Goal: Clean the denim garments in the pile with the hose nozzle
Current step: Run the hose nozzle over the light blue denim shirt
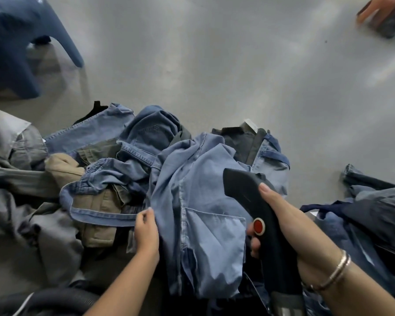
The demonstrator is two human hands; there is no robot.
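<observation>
1. Right hand (281, 215) wrapped tight around the handle of the black plastic hose nozzle with the red round button (258, 215), thumb laid along the top, fingers curled underneath; nozzle head aimed toward 11 o'clock and poised over the garment, contact with the cloth not clear from this angle.
2. Left hand (146, 231) closed in a pinch on the left edge of the pale blue denim garment with the stitched patch pocket (203, 213), at about 9 o'clock from the nozzle.
3. Garment draped on top of the heap of mixed blue denim, grey and tan clothing (96, 179), which fills the lower half of the view.
4. Best handling, as a judgement: pull the pinched edge outward toward 9 o'clock to flatten the folds, then draw the nozzle head across the panel in slow overlapping passes, seam and pocket included.
5. Worth keeping the loose blue denim waistband loop (96, 215), just beside the left hand, clear of the nozzle mouth.
6. Open room: bare grey floor (214, 65) from 11 to 2 o'clock beyond the heap, good for laying finished pieces.
7. Tighter edges: dark blue plastic stool (21, 42) at 10 o'clock, more dark denim (374, 213) at 3 o'clock, dark ribbed hose (55, 302) near 7 o'clock by the left forearm, likely to snag on wide swings.
</observation>
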